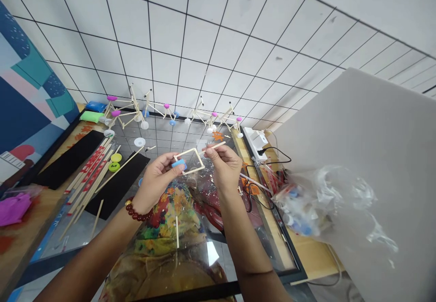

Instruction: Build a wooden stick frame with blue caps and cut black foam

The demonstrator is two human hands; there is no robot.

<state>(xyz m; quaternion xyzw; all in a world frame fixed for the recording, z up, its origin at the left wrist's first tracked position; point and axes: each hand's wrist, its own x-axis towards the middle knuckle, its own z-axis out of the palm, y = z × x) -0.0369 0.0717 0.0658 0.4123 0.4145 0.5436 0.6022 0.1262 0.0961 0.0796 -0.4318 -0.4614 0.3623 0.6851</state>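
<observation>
Glass bench: clear top [170, 136] framed in black, set against a white wall with black grid lines [190, 43].
Left hand [161, 170]: thumb and fingers pinched on a small blue block [179, 163] at one end of a pale wooden stick rectangle [194, 170].
Right hand [225, 165]: fingers closed on a slim pale stick [220, 145] beside the rectangle's other end.
Stick rectangle: raised above the bench, between both hands.
Back edge: pale stick structures with coloured discs [166, 106].
Left side: red-and-white-wrapped sticks [91, 165].
Right side: clear plastic bag [313, 202] beyond the black rim.
</observation>
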